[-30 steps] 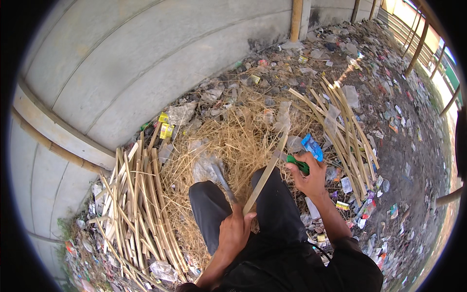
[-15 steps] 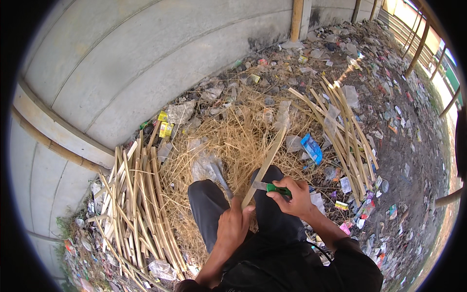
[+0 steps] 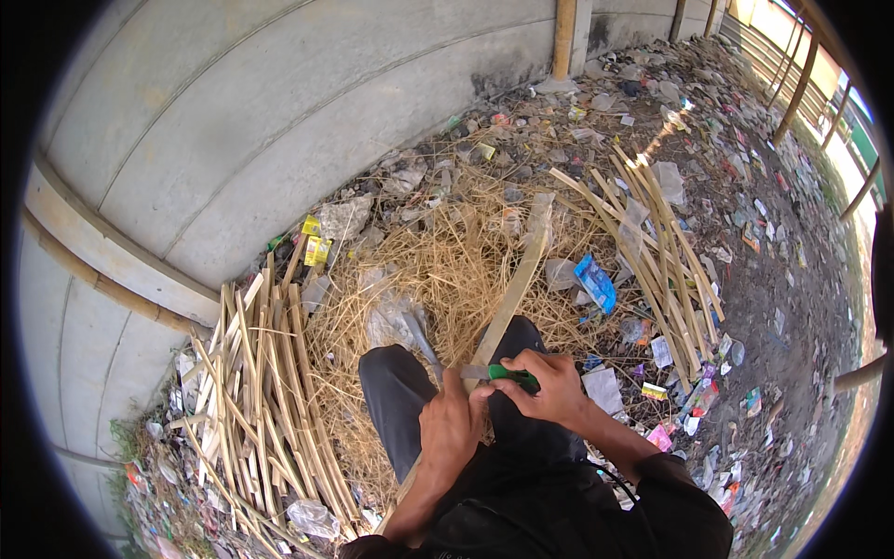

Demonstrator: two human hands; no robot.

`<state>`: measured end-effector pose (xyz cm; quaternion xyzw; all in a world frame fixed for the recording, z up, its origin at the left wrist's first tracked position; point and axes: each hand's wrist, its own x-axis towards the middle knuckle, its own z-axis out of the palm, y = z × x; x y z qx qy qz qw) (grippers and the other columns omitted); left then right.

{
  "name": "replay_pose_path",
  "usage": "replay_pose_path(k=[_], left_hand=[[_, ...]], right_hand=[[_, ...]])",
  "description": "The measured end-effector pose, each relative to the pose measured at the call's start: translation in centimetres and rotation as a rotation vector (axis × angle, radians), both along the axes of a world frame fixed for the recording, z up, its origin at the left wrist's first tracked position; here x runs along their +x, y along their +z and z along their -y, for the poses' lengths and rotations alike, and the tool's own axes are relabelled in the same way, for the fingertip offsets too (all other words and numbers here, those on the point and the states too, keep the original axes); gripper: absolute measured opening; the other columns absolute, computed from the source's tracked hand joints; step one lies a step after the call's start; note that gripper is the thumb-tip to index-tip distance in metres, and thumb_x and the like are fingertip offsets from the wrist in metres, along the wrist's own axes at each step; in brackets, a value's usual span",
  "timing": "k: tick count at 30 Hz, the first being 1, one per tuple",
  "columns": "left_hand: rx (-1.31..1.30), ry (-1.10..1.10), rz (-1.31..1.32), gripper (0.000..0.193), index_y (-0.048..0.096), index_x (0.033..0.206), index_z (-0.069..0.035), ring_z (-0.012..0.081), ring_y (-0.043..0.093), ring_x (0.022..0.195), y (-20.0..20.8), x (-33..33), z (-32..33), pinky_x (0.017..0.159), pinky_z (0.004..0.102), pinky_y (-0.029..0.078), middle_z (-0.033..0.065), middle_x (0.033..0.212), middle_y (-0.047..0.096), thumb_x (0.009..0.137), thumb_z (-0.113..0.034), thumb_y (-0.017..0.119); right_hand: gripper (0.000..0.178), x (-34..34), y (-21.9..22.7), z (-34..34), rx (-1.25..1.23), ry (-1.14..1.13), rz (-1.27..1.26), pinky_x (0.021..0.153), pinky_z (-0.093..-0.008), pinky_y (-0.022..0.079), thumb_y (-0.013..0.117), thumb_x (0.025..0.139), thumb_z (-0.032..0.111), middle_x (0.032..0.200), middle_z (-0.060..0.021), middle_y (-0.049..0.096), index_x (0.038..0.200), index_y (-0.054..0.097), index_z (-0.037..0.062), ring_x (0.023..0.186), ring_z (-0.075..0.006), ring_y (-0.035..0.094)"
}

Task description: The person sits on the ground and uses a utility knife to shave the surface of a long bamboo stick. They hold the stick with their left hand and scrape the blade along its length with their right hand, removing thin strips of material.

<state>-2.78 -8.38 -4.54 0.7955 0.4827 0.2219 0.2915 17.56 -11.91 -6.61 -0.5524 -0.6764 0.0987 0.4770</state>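
Note:
Between my knees, a long pale bamboo strip [image 3: 510,300] slants from my lap out over the straw. My left hand [image 3: 449,429] is closed around its near part, with thumb and forefinger at the strip. A cutter knife with a green handle [image 3: 514,375] is gripped in my right hand [image 3: 549,387]. Its blade [image 3: 474,371] lies across the strip, close to my left fingertips. Beyond my left forefinger, a narrow grey piece [image 3: 422,337] leans at my left knee; whether my hand touches it I cannot tell.
A pile of cut strips [image 3: 265,401] lies on my left, and a smaller bundle of strips [image 3: 659,265] at far right. Straw-like shavings [image 3: 438,242] cover the ground ahead. Litter, including a blue packet [image 3: 595,284], is scattered about. A grey concrete wall [image 3: 307,112] stands beyond.
The knife has moved left and slightly down along the strip, toward my left hand. The strip's near end now shows beneath my left forearm.

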Motion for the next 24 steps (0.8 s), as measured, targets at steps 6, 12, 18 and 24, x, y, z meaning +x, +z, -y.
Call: replay_pose_path(k=[6, 12, 18, 24], left_hand=[[0.015, -0.009, 0.025, 0.054, 0.053, 0.129, 0.002, 0.0528, 0.07, 0.074, 0.0, -0.4, 0.1, 0.062, 0.0608, 0.052, 0.0284, 0.077, 0.07, 0.112, -0.049, 0.059], [-0.071, 0.009, -0.091, 0.05, 0.053, 0.12, 0.0, 0.0544, 0.071, 0.078, 0.3, -1.1, 0.9, 0.065, 0.0625, 0.053, 0.0294, 0.079, 0.071, 0.112, -0.049, 0.059], [-0.206, -0.068, -0.132, 0.05, 0.053, 0.12, 0.0, 0.0552, 0.071, 0.081, -1.1, -3.1, 3.6, 0.069, 0.0646, 0.053, 0.0308, 0.082, 0.072, 0.115, -0.05, 0.053], [-0.369, -0.118, 0.295, 0.058, 0.059, 0.101, 0.001, 0.0242, 0.057, 0.058, -2.9, -4.2, 0.7, 0.056, 0.0411, 0.047, 0.0088, 0.07, 0.057, 0.12, -0.051, 0.04]], right_hand=[[0.028, 0.0, 0.8, 0.1, -0.009, 0.021, 0.035, 0.06, -0.0374, 0.061, 0.087, 0.094, 0.03, 0.092, -0.006, 0.081, 0.097, 0.071, 0.007, 0.073, -0.0284, 0.08], [0.029, 2.4, -0.7, -1.2, 0.105, -0.242, -0.043, 0.059, -0.0361, 0.059, 0.088, 0.094, 0.027, 0.087, -0.0076, 0.081, 0.097, 0.07, 0.0052, 0.071, -0.0282, 0.079], [0.019, 11.4, 1.0, -3.6, 0.126, -0.483, -0.263, 0.061, -0.0264, 0.045, 0.081, 0.101, 0.01, 0.074, -0.0056, 0.071, 0.103, 0.064, 0.0023, 0.065, -0.0055, 0.058], [0.03, 8.4, 1.3, -2.6, -0.088, -0.253, -0.414, 0.063, -0.025, 0.039, 0.075, 0.107, 0.023, 0.076, -0.0011, 0.065, 0.122, 0.061, 0.0011, 0.069, -0.006, 0.054]])
